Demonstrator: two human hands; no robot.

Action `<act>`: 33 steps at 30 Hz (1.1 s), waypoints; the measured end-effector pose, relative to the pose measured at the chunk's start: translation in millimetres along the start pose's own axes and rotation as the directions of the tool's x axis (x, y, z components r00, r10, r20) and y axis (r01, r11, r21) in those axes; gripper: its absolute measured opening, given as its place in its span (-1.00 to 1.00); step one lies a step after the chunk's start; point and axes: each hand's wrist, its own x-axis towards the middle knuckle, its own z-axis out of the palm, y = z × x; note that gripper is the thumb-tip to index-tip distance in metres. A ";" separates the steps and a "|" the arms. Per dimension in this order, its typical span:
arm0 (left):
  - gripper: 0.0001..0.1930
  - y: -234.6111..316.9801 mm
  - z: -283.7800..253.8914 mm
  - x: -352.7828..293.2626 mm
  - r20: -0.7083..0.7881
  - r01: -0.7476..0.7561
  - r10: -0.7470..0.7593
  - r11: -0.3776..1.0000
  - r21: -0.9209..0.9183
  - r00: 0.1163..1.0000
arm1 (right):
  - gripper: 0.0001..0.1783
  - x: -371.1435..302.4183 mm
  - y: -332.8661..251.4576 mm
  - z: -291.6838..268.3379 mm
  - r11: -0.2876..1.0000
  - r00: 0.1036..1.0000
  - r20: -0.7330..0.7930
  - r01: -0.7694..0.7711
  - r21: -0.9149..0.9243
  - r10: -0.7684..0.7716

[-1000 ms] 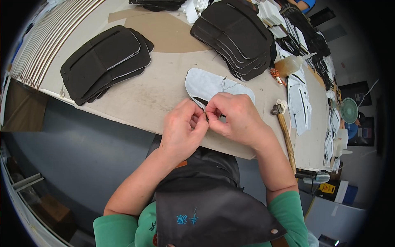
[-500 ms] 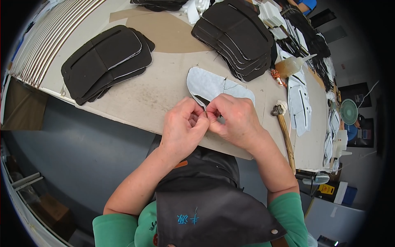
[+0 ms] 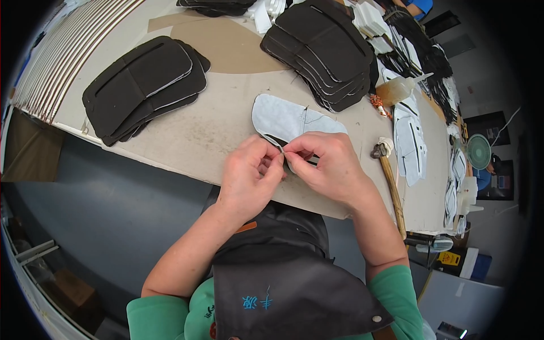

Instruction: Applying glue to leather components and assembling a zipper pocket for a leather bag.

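A rounded panel with a pale grey-white back and a dark slit (image 3: pixel 277 115) lies by the table's near edge, a loose thread on its upper face. My left hand (image 3: pixel 249 177) pinches the panel's near edge between thumb and fingers. Against those fingertips, my right hand (image 3: pixel 327 164) is closed in a pinch at the same edge, its other fingers curled. Whatever sits between the right fingertips is too small to make out. My hands cover the panel's near part.
Stacked black panels lie at left (image 3: pixel 141 85) and farther back (image 3: pixel 323 48). At right are a squeeze bottle of amber liquid (image 3: pixel 395 92), a wooden-handled hammer (image 3: pixel 392 195) and white-backed pieces (image 3: pixel 409 147). The table's near edge (image 3: pixel 170 170) runs just before me.
My right fingers have drawn slightly apart from the left hand and straightened, still pinching at the panel's edge. The whole view has shifted a little.
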 end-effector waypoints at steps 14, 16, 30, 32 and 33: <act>-0.93 -2.2 -0.8 -0.1 -0.043 0.025 -0.028 0.998 -0.055 0.999 | -0.94 3.4 -4.5 8.8 0.982 0.983 -0.089 0.148 -0.116 -0.159; -0.94 -2.3 -1.2 0.2 -0.038 0.009 -0.009 1.000 -0.017 0.999 | -0.95 2.7 -5.5 8.1 0.981 0.983 -0.090 0.149 -0.121 -0.160; -0.94 0.4 -5.5 -2.1 0.047 0.005 -0.001 0.996 -0.085 0.999 | -0.91 -11.9 3.0 16.8 0.995 0.968 -0.229 0.102 -0.007 -0.101; -0.94 2.6 -7.5 -2.0 0.045 0.024 -0.019 0.991 -0.128 0.999 | -0.91 -12.1 2.3 16.4 0.992 0.963 -0.241 0.121 -0.024 -0.123; -0.94 6.2 -9.2 -1.9 0.075 0.048 -0.033 0.977 -0.209 0.997 | -0.90 -12.1 2.3 16.5 0.989 0.958 -0.248 0.140 -0.040 -0.145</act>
